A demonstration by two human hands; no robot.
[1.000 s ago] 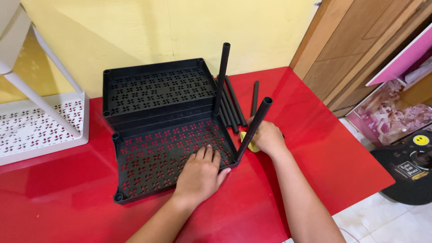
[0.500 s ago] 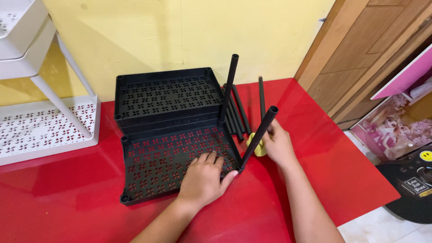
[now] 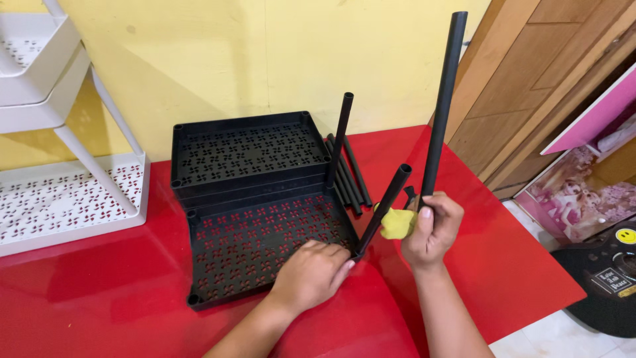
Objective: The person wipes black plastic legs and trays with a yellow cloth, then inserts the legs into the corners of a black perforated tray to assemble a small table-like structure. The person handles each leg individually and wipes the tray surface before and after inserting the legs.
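The right hand [image 3: 432,229] was closed around the lower end of a long black tube [image 3: 442,99], holding it nearly upright above the red table [image 3: 99,298], with a scrap of yellow cloth [image 3: 396,224] bunched against the palm side. Held that way, the tube's bottom end seemed free to be guided downward.

Just to the left of that hand, a shorter tube [image 3: 384,209] leaned out of the near right corner of the flat black perforated tray [image 3: 258,248], apparently seated in a corner socket. The left hand [image 3: 311,273] lay palm down with fingers curled loosely on that same corner, gripping nothing, likely pressing the tray flat so it would not slide.

Beyond the left hand, a third tube [image 3: 339,139] stood upright in the tray's far right corner. Behind the tray sat a stack of similar black trays [image 3: 248,156], and beside them several loose tubes [image 3: 351,176] lay on the table, close to the right hand's working space.

Far to the left stood a white shelf rack [image 3: 66,192]. To the right, past the table edge, were a wooden door [image 3: 530,86] and a pink box [image 3: 576,199] on the floor.
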